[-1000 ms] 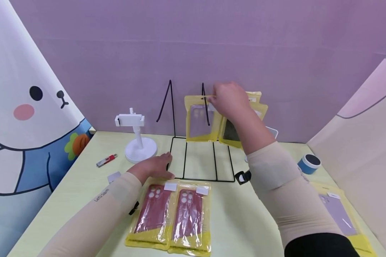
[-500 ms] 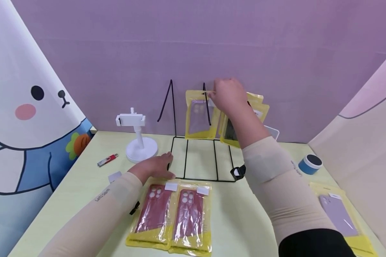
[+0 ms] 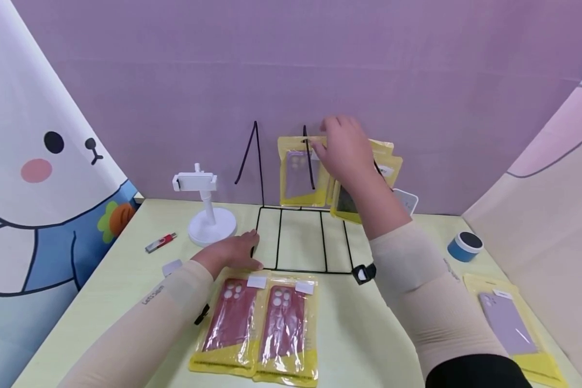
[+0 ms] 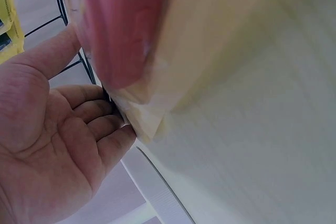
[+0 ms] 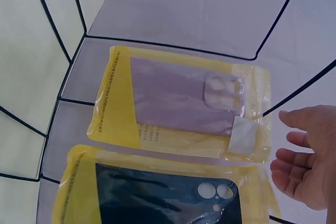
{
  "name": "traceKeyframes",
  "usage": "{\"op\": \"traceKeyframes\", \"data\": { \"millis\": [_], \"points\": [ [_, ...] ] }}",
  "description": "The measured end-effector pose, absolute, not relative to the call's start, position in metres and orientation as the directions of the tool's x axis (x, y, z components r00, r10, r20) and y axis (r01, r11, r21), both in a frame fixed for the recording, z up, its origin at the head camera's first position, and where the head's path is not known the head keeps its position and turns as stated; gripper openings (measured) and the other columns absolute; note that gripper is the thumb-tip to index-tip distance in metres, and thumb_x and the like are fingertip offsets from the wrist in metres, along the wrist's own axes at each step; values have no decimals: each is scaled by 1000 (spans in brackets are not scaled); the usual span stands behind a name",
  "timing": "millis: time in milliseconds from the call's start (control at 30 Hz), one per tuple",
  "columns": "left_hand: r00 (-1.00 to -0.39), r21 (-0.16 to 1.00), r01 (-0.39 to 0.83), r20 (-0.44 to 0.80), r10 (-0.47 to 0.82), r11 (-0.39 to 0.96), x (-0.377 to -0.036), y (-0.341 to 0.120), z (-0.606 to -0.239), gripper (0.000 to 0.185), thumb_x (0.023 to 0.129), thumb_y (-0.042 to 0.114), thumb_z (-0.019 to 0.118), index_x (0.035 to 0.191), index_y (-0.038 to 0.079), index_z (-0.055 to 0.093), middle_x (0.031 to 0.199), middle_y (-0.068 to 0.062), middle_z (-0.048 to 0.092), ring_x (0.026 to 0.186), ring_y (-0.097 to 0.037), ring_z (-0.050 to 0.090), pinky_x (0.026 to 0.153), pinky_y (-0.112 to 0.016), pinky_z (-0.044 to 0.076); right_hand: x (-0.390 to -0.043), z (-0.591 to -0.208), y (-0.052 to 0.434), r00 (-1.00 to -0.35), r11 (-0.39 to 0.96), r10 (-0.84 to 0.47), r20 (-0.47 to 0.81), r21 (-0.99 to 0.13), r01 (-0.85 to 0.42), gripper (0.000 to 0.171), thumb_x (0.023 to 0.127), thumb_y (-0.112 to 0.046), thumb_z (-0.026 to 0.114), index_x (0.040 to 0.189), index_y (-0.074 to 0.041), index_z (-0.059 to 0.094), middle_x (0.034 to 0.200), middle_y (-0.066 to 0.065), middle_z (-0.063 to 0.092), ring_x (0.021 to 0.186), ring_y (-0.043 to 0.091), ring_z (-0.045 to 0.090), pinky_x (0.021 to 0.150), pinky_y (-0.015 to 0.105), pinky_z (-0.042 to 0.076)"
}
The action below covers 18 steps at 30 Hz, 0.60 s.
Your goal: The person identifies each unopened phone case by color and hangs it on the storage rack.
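Observation:
My left hand grips the front left corner of a black wire display rack, thumb and curled fingers at its base wires. The left wrist view shows those fingertips partly hidden. From one rack hook hangs a yellow-edged pouch with a light purple phone case. My right hand is just past the pouch's top, its fingers loosely bent and holding nothing. Beside it hangs a pouch with a dark phone case, partly behind my right arm in the head view. Two pouched red phone cases lie before the rack.
A white phone stand and a red USB stick are left of the rack. At right are a blue jar and another pouched purple case. The rack's left hook carries nothing. A purple cloth stands behind.
The purple case's pouch has gone up slightly along the hook. My right hand has let go of its top edge and its fingers have loosened. My left hand has stayed put.

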<state>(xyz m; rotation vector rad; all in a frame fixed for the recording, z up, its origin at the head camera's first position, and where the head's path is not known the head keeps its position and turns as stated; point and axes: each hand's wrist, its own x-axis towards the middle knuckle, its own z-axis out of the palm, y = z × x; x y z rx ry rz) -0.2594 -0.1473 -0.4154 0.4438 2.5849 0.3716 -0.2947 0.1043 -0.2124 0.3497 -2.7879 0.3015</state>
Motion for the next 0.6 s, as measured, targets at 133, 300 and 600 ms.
{"op": "traceKeyframes", "data": {
  "millis": [133, 300, 600],
  "points": [
    [-828, 341, 234, -422, 370, 911, -260, -147, -417, 91, 91, 46, 65, 157, 6, 17, 166, -13, 5, 152, -32, 10, 123, -49, 16, -278, -221, 108, -891, 912, -235, 390, -228, -340, 43, 99, -39, 56, 129, -9, 52, 130, 10, 54, 121, 30, 50, 100, 46, 45],
    [-831, 339, 229, -420, 364, 912, -261, -150, -418, 91, 91, 47, 66, 157, 7, 18, 166, -12, 6, 152, -32, 10, 123, -49, 16, -256, -232, 115, -902, 875, -245, 356, -319, -364, 45, 98, -37, 59, 132, -8, 52, 123, 10, 60, 104, 26, 58, 87, 45, 51],
    [-834, 345, 222, -418, 361, 912, -262, -153, -420, 91, 91, 48, 66, 158, 8, 18, 166, -12, 6, 152, -33, 10, 123, -49, 16, -220, -271, 144, -923, 823, -289, 254, -426, -375, 41, 96, -39, 63, 127, -13, 56, 106, -2, 62, 98, 18, 61, 84, 40, 52]
  ]
}}
